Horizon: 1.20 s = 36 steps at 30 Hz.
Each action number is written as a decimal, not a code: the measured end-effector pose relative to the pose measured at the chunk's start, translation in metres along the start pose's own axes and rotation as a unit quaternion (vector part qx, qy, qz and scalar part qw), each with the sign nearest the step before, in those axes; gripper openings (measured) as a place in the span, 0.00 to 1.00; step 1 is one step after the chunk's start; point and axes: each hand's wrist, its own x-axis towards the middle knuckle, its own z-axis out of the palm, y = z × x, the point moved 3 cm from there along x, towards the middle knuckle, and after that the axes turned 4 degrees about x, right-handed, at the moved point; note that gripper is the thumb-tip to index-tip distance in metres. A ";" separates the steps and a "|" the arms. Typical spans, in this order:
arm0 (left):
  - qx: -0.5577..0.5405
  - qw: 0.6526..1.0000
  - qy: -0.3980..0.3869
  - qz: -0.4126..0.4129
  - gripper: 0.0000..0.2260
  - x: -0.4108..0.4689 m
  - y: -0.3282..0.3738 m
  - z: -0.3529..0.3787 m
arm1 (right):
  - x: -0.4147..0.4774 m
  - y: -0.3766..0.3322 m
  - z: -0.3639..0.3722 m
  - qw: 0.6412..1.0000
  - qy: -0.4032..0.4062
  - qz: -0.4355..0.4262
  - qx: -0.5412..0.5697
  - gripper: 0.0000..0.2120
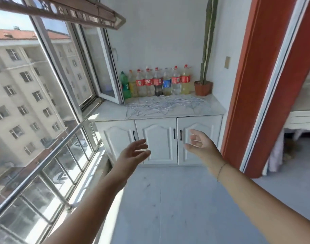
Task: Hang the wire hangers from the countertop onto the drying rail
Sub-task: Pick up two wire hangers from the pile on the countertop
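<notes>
While the hangers (161, 105) are lying heaped on the counter (212, 110), well apart, the left hand (135, 152) and right hand (199, 144) are reaching out with fingers (141, 142) spread, holding nothing, so the approach is seemingly just beginning, next calling for stepping closer and pinching one.

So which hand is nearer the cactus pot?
Right. The right hand hovers below and short of the cactus pot; the left hand is farther off to its left.

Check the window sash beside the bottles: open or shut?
Open. The window sash angles inward from its frame, lower corner over the countertop.
</notes>
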 end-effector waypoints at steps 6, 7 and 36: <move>-0.008 1.000 -0.009 0.002 0.17 0.122 -0.004 0.049 | 0.106 0.015 -0.048 1.000 0.018 -0.002 0.006 0.25; -0.011 1.000 -0.012 0.004 0.17 0.144 -0.004 0.058 | 0.126 0.017 -0.057 1.000 0.018 -0.003 0.005 0.25; 0.010 0.997 -0.046 -0.056 0.15 0.690 -0.088 0.119 | 0.653 0.129 -0.151 0.994 0.077 0.071 -0.008 0.18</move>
